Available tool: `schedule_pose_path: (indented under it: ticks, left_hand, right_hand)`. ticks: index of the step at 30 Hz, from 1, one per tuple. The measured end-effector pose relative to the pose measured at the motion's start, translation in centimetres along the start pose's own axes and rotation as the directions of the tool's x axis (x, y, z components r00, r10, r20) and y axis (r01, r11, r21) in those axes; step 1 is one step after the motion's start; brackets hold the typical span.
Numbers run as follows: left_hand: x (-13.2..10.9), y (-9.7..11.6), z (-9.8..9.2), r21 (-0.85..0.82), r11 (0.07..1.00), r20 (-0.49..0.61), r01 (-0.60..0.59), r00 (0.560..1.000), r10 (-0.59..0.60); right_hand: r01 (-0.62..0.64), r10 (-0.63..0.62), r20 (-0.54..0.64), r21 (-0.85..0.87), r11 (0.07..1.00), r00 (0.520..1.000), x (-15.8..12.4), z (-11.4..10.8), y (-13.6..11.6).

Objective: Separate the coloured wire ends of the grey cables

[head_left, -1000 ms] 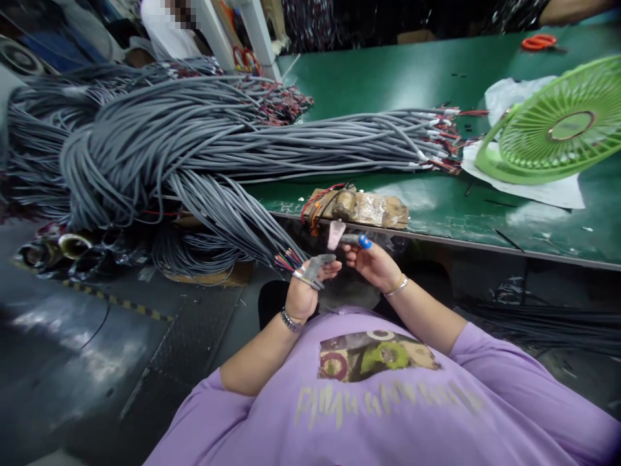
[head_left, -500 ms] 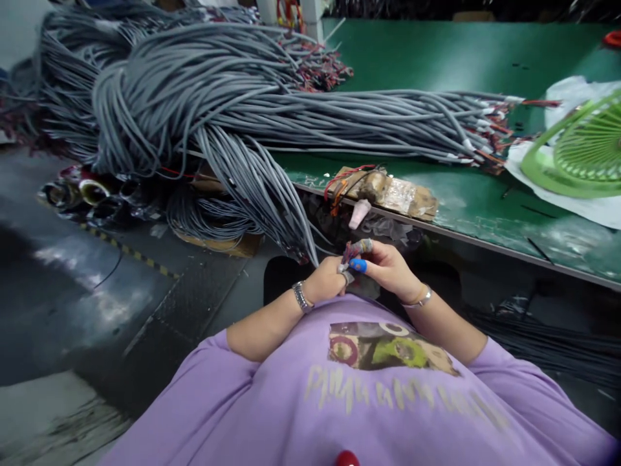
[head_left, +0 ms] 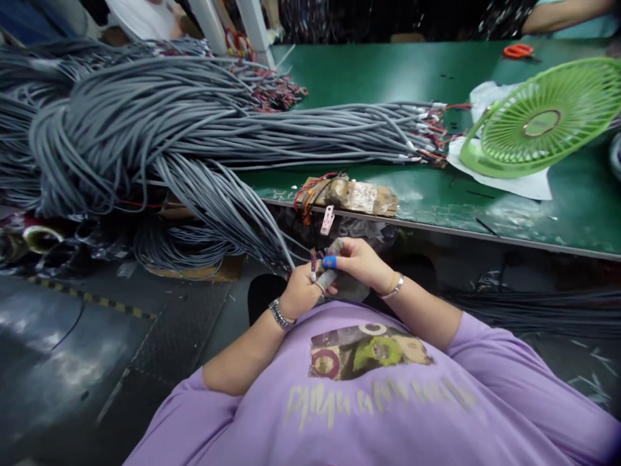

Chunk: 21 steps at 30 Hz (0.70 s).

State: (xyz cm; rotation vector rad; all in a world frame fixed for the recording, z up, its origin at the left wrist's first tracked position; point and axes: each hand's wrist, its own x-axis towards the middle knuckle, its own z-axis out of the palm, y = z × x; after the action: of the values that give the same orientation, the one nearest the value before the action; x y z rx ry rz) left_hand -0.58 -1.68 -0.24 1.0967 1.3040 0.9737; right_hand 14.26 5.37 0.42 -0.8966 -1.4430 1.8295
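Note:
My left hand [head_left: 301,292], with a watch at its wrist, is closed around the end of a grey cable. Thin dark and reddish wires [head_left: 314,260] stick up out of that grip. Close beside it, my right hand [head_left: 363,262] pinches with thumb and forefinger at the wires; what sits between the fingertips is too small to make out. Blue tape wraps the right thumb, and greyish wrapping covers fingers on both hands. From the bench a bundle of grey cables [head_left: 228,207] hangs down toward my left hand.
A large heap of grey cables [head_left: 130,123] lies across the green bench [head_left: 524,226]. On the bench are a green fan [head_left: 543,123], orange-handled scissors [head_left: 518,52] and a taped wooden block [head_left: 363,196]. A pink clip [head_left: 327,221] hangs at the edge. Another person's arm [head_left: 567,16] shows at the back.
The view has swung right, so the whole fan and the scissors now show. My right fingertips have drawn slightly away from my left hand, and the wires stand more exposed above the left grip.

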Motion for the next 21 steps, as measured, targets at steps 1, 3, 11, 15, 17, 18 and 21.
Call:
schedule_pose_path:
  ticks: [1,3,11,15,17,18,21]
  left_hand:
    - [0.0,0.1,-0.2,0.008,1.000,0.022,0.027,0.999,-0.027]
    - [0.0,0.3,-0.6,-0.003,0.999,0.040,0.054,0.998,-0.054]
    - [0.2,-0.1,-0.5,-0.243,0.966,-0.209,-0.090,0.977,0.038]
    - [0.5,-0.1,0.0,-0.293,0.950,-0.265,-0.111,0.964,0.031]
    - [0.6,0.0,0.0,-0.291,0.948,-0.286,-0.132,0.957,0.045]
    - [0.7,0.0,0.0,-0.289,0.947,-0.294,-0.137,0.954,0.048]
    - [0.7,0.0,-0.1,-0.281,0.952,-0.306,-0.122,0.951,0.032]
  right_hand:
    - [0.006,-0.005,0.015,-0.030,1.000,1.000,0.1,0.3,-0.1]
    - [0.017,-0.017,0.020,-0.038,0.999,1.000,0.5,0.8,-0.3]
    - [0.028,-0.020,-0.096,0.080,0.996,0.995,0.9,0.9,0.2]
    - [0.155,-0.155,-0.081,-0.009,0.988,0.985,0.2,0.7,0.4]
    - [0.223,-0.231,-0.045,-0.138,0.965,0.972,-0.1,0.6,0.5]
    - [0.247,-0.258,-0.032,-0.195,0.949,0.966,-0.1,0.6,0.5]
    - [0.240,-0.262,-0.062,-0.245,0.939,0.963,0.1,0.4,0.8]
